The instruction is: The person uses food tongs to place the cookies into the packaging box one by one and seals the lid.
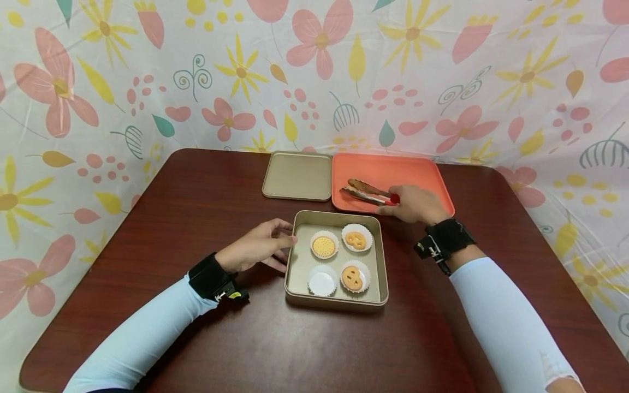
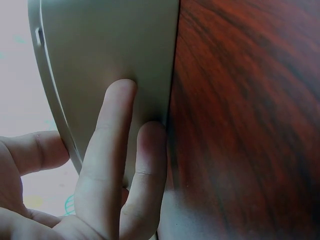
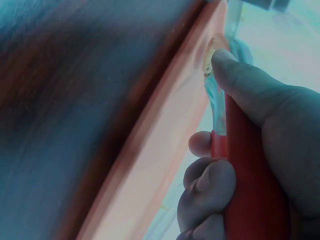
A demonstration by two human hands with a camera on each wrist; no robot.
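A pair of tongs with red handles (image 1: 369, 193) is gripped in my right hand (image 1: 416, 204), low over the orange tray (image 1: 417, 173). Something yellowish shows by the tong tips in the right wrist view; I cannot tell what it is. My left hand (image 1: 260, 245) touches the left wall of a gold square tin (image 1: 336, 304), its fingers straight against the side and thumb at the rim. Inside the tin, paper cups hold a round yellow cookie (image 1: 324, 247), a pretzel-shaped cookie (image 1: 356, 240) and another holed cookie (image 1: 351, 278). One white paper cup (image 1: 322, 281) is bare.
A flat gold lid (image 1: 297, 176) lies behind the tin, beside the orange tray's left edge. All of it stands on a dark red-brown wooden table (image 1: 211, 338). A flower-patterned cloth (image 1: 295, 76) hangs behind the table's far edge.
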